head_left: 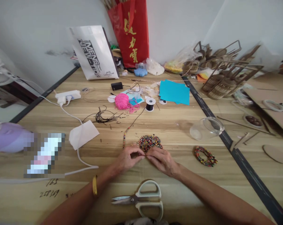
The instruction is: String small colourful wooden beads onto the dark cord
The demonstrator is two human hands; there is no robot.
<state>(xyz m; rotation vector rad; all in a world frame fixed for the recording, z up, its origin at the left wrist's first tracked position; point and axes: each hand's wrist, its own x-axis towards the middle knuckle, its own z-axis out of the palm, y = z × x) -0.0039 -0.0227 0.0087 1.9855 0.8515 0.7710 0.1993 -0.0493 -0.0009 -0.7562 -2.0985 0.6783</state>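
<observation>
My left hand [127,160] and my right hand [162,161] meet fingertip to fingertip, each closed in a pinch. A faint thin thread [143,168] hangs below the left fingertips; what the right fingers hold is too small to make out. Just beyond them lies a heap of small multicoloured beads [149,142], partly hidden by the fingers. Left of the heap, a short row of strung beads [125,136] sits on black cord that leads up to a spool [150,105]. White-handled scissors [141,200] lie open near the table's front edge.
A coiled bead strand [205,156] and a clear jar [206,128] are at right. Pink yarn [122,101], blue sheets [174,92] and black cord pieces [105,116] lie farther back. A white cable [79,153] and a blurred-out phone [45,154] are at left.
</observation>
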